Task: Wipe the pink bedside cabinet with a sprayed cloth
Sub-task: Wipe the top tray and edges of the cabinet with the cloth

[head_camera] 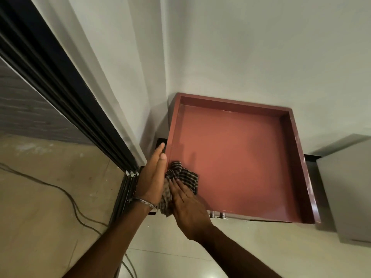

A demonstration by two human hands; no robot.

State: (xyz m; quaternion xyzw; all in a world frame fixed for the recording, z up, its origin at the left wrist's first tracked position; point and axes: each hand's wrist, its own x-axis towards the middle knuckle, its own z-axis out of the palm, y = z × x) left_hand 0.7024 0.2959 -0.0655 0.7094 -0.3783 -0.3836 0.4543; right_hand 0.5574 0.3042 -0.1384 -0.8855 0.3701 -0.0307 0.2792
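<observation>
Black cable (66,194) trails over the beige floor at far left, next to the dark sliding-door track (60,93) and a white curtain (112,81). Left hand (152,177), bangle (143,202) on the wrist, lies flat with fingers straight against the outer left wall of the pink bedside cabinet (236,157), gripping nothing, apparently steadying it. Striped cloth (180,181) sits bunched at the near-left corner of the recessed top, partly draped over the front edge. Right hand (188,203) presses down on the cloth with open, spread fingers, palm on it, not clenched. Cabinet stands in the wall corner, raised rim all round, two metal handle posts (217,214) visible under the front edge; grey furniture panel (345,189) just beside it at right. Wiping looks barely started, most of the top still ahead. Risks: cloth held only by flat pressure could slip out or slide off the front edge on a long stroke; bunched folds may miss the rim corners; hard sideways strokes may knock knuckles on the rim.
</observation>
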